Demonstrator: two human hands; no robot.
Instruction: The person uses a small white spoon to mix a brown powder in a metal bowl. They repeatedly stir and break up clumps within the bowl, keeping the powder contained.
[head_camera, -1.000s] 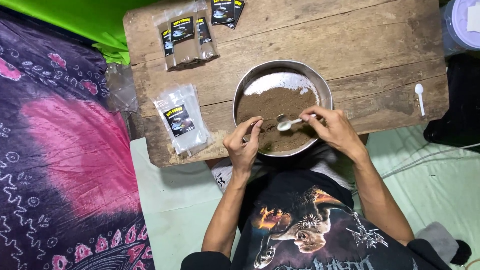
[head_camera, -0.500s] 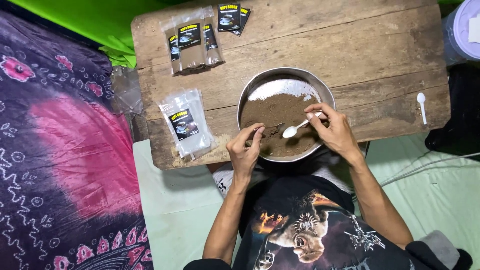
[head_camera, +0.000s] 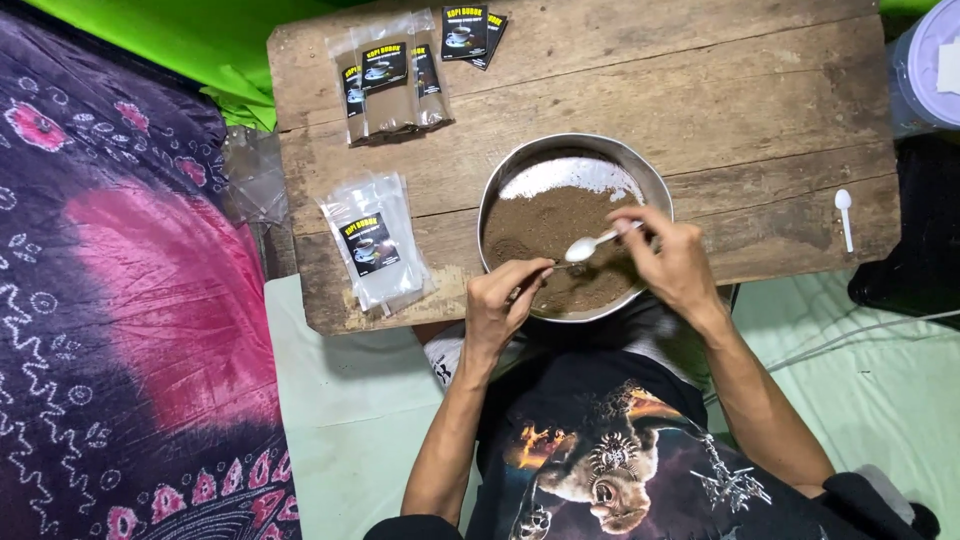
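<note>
A round metal bowl (head_camera: 655, 185) of brown powder, with a white patch at its far side, sits on the near edge of a worn wooden table (head_camera: 700, 90). My right hand (head_camera: 672, 262) holds a white plastic spoon (head_camera: 590, 244) over the powder, its scoop pointing toward my left hand. My left hand (head_camera: 507, 298) rests at the bowl's near rim with its fingers curled. What they pinch is hidden.
A stack of empty clear pouches with dark labels (head_camera: 372, 245) lies left of the bowl. Filled pouches (head_camera: 390, 85) and two dark labels (head_camera: 470, 30) lie at the table's far side. A second white spoon (head_camera: 845, 215) lies at the right edge. A patterned cloth (head_camera: 110, 300) is on the left.
The spoon stays over the powder beside my left hand, raised slightly. Both hands hold nearly the same place at the bowl. The view has shifted a little.
</note>
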